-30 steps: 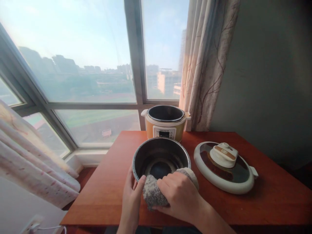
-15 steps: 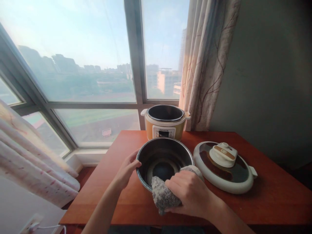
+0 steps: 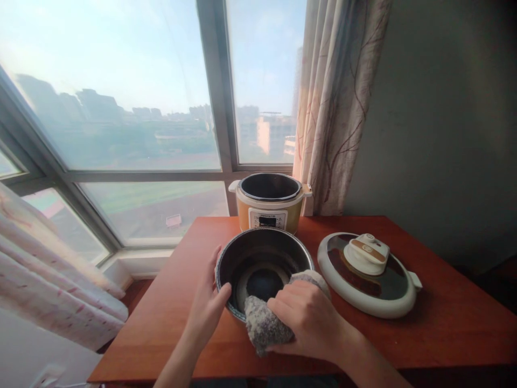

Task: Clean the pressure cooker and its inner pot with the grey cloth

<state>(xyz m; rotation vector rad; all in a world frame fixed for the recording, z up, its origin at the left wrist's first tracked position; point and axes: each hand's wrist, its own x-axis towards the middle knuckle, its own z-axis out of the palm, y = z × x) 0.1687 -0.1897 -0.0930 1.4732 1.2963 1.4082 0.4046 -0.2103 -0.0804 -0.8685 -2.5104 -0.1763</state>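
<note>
Right hand [image 3: 309, 320] clenched around a grey fuzzy cloth [image 3: 264, 328], pressing it over the near rim of the dark inner pot [image 3: 262, 264]; part of the cloth hangs outside the wall, part folds inside. Left hand [image 3: 208, 307] grips the pot's left rim, thumb hooked over the edge, fingers on the outer wall. Pot sits upright on the red-brown table [image 3: 169, 323], near the front edge, just in front of the cooker body.

Judgement on technique: the left hand should brace the pot firmly so the wiping pressure neither spins it nor slides it toward the table edge. Work the cloth along the rim in short arcs, turning the pot (not the wrist) to reach fresh sections, and keep the wad bunched so it stays in the palm.

Lid [image 3: 365, 275] lies flat to the right of the pot, knob up, near but not touching. Orange cooker body [image 3: 269, 202] stands open behind, against the window [image 3: 121, 108]; curtain [image 3: 337, 108] beside it.

Hard to make out: the pot's near inner wall and the cloth's contact patch are hidden by the right hand; the left fingers are hidden behind the pot wall; whether the cloth is wet cannot be told; the panel text is too small.
</note>
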